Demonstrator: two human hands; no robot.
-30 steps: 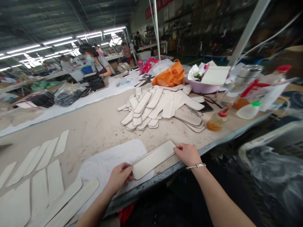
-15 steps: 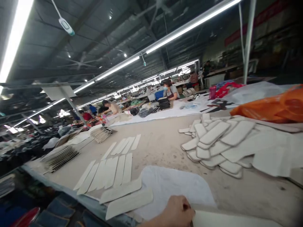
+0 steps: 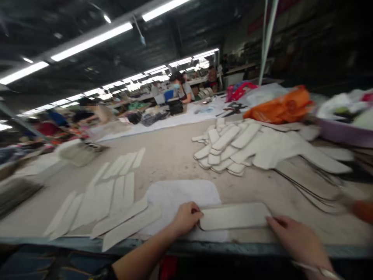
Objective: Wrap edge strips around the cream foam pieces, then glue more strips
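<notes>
A cream rectangular panel with rounded corners (image 3: 235, 216) is stretched between my two hands at the table's front edge. My left hand (image 3: 188, 217) pinches its left end, fingers closed. At the right end, my right hand (image 3: 294, 235) grips the corner between thumb and fingers. Beneath and behind the panel lies a white sheet (image 3: 180, 192). Left of it, cream strips (image 3: 125, 221) lie in slanting rows on the table. A loose heap of cream pieces with dark edges (image 3: 230, 142) lies beyond my right hand.
An orange bag (image 3: 279, 107) and a purple tub (image 3: 338, 130) stand at the back right. Stacked pieces (image 3: 78, 151) and a blurred dark stack (image 3: 17, 196) are at the left. Across the table (image 3: 171, 146), a masked person (image 3: 185, 91) works among other people.
The view has swung right and down. My right hand and the whole panel have come into view; my left hand, previously at the bottom edge, now shows with its forearm.
</notes>
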